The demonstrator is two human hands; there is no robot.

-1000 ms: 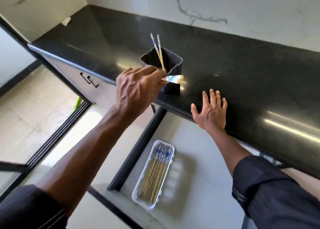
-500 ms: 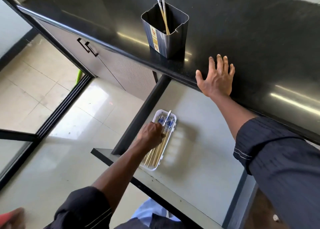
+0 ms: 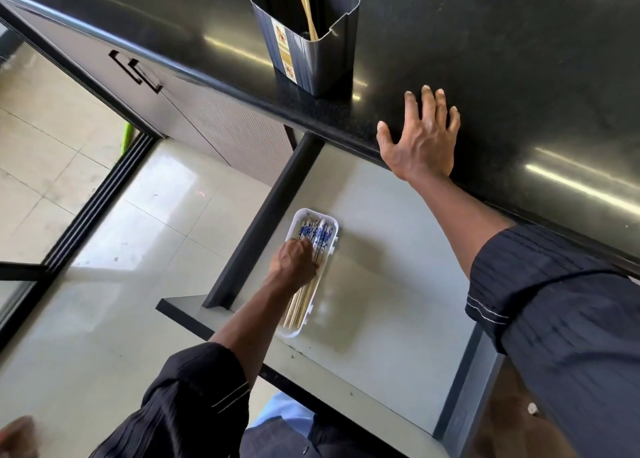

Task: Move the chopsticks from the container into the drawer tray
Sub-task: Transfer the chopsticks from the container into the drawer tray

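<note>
A dark square container point(image 3: 304, 59) stands near the front edge of the black countertop point(image 3: 519, 59), with two chopsticks point(image 3: 306, 4) leaning inside it. Below, the open drawer point(image 3: 381, 267) holds a white tray point(image 3: 290, 334) filled with several blue-patterned chopsticks point(image 3: 317, 232) lying lengthwise. My left hand point(image 3: 294, 262) reaches down into the tray's middle, fingers curled onto the chopsticks it brought, which now lie flat among the others. My right hand point(image 3: 420, 142) rests flat on the countertop's edge, fingers spread, holding nothing.
The drawer's dark left wall point(image 3: 263, 222) runs right beside the tray. A closed cabinet with black handles point(image 3: 135, 71) sits to the left under the counter. Pale floor tiles point(image 3: 121, 232) and a sliding-door track point(image 3: 93, 208) lie further left.
My left hand took chopsticks from the container, carried them down to the tray and laid them flat. The view tilted downward. My right hand stayed on the counter.
</note>
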